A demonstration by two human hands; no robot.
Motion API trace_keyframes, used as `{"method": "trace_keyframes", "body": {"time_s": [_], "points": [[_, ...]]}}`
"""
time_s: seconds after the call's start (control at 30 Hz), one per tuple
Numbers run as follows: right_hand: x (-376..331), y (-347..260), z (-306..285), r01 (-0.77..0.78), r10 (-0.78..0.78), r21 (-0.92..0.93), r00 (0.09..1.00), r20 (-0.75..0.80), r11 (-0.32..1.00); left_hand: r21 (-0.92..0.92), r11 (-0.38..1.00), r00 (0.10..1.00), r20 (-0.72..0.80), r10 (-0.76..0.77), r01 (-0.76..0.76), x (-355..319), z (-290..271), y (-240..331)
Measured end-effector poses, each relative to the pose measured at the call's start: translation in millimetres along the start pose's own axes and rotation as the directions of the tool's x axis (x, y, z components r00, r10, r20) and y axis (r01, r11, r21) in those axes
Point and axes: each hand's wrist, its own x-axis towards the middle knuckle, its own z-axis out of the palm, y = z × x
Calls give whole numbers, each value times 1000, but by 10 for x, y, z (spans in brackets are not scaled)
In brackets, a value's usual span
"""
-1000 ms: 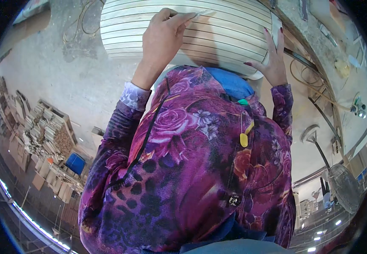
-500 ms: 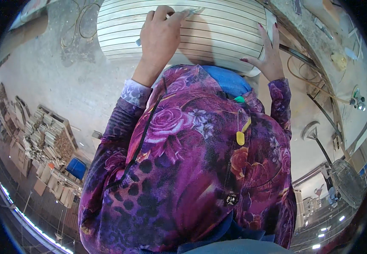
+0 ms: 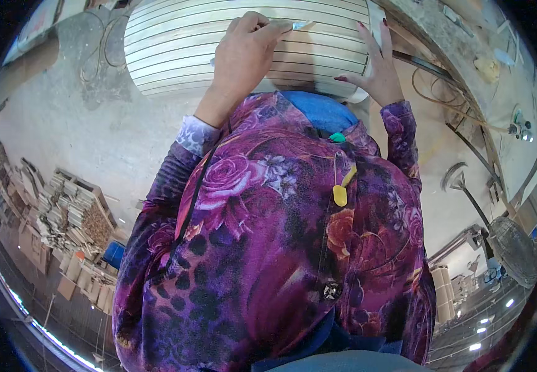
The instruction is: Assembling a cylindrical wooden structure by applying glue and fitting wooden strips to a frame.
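Note:
A pale slatted wooden panel [image 3: 175, 46] with rounded ends and dark lines between its slats lies in front of me. Over its middle, my left hand [image 3: 244, 53] is closed around a slim flat-bladed tool [image 3: 302, 25]. The tool's thin, shiny tip points right over the slats, with a tan tint at its end. Its other end pokes out, blue-grey, at the left side of the hand; the rest is hidden by my fingers. My right hand [image 3: 380, 68] is open at the panel's right end, fingers spread and thumb on the slats.
A worktop with a wooden edge [image 3: 448, 68] runs along the right, carrying scraps and a small metal fitting [image 3: 521, 130] on a hose. A standing fan [image 3: 513, 248] is at lower right. Stacked wood pieces [image 3: 73, 211] sit on the floor at left.
My left hand with the tool has moved right across the panel and a little nearer to me. My right hand keeps its place at the panel's end. The whole view has shifted slightly.

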Motion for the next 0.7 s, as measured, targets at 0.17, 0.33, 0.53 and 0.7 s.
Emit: {"method": "trace_keyframes", "body": {"time_s": [0.17,0.33,0.53,0.7], "points": [[-4,-41,13,10,-10,-1,1000,-23,1000,189,977,993,-33,109,-101,-10,35,-13],[-14,-45,4,-20,20,15,1000,-6,1000,193,978,994,-46,94,-83,-10,-65,-39],[0,-40,-6,17,-17,2,1000,-12,1000,42,999,1000,-6,2,-2,-16,-112,33],[-5,-33,41,-2,0,-24,996,-91,1000,-33,999,999,36,35,-34,28,0,147]]}}
